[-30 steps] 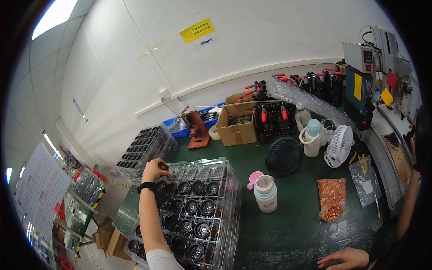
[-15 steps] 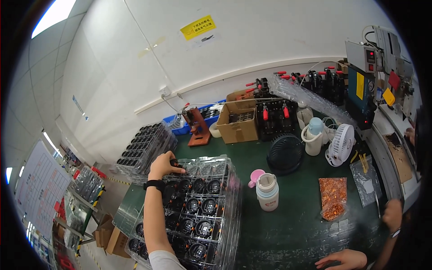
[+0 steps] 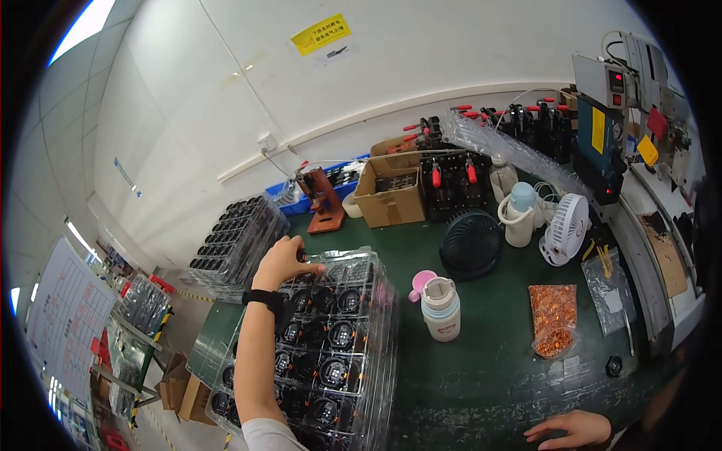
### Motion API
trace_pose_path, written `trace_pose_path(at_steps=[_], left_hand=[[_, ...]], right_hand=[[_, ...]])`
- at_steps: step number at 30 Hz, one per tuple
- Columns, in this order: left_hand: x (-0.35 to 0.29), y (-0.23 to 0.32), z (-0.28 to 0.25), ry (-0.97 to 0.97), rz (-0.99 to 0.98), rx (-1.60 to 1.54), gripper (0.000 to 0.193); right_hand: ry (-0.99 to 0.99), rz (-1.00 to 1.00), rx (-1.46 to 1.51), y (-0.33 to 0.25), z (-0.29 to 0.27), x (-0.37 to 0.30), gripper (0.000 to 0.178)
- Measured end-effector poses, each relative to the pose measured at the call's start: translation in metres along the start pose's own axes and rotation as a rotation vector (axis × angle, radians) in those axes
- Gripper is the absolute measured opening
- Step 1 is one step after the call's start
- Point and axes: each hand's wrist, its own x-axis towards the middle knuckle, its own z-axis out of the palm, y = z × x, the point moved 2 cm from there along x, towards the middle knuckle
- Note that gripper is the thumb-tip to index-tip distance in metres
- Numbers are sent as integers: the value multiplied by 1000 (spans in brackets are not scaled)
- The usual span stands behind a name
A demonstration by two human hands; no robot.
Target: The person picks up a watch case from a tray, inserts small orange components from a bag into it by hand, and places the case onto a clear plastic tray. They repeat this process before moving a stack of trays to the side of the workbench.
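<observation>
Stacked clear trays (image 3: pixel 331 331) of round black parts sit at the green bench's (image 3: pixel 481 376) left edge. Left hand (image 3: pixel 282 259) pinches a black part (image 3: pixel 301 256) at the stack's far corner; right hand (image 3: pixel 571 430) lies flat, fingers spread, empty. Cardboard box (image 3: pixel 389 197) holds dark parts.

I see a yellow rectangular sign (image 3: pixel 321 34) high on the white wall. A brown cardboard box (image 3: pixel 389 197) stands open at the table's far edge, with a blue bin (image 3: pixel 289 204) to its left. Near the right edge lies a clear bag of orange bits (image 3: pixel 553 319), just beside a flat silvery pouch (image 3: pixel 611 292). On the dark machine in the far right corner I see a yellow label (image 3: pixel 599 130) and a small red-lit display (image 3: pixel 614 79). A white poster (image 3: pixel 66 316) hangs far left, beyond the table.
</observation>
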Motion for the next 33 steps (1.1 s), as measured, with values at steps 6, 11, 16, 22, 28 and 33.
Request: trace_pose_path(at_steps=[6,11,16,22,28,33], left_hand=[[4,45,9,7,123,-83,65],[5,51,12,-88,32,112,69],[-22,72,-27,-42,32,73,46],[-56,-11,-6,-162,46,-15,69],[-99,-32,33,-533,-160,6,71],[-115,62,-34,-223,-109,292,70]], right_hand=[[-10,-28,-40,0,-3,-1,36],[-12,-58,-30,4,-2,-7,37],[34,-92,-38,4,-2,-11,35],[-12,133,-83,29,4,-34,41],[60,-54,-138,53,1,-27,42],[685,343,-370,58,-8,-72,44]])
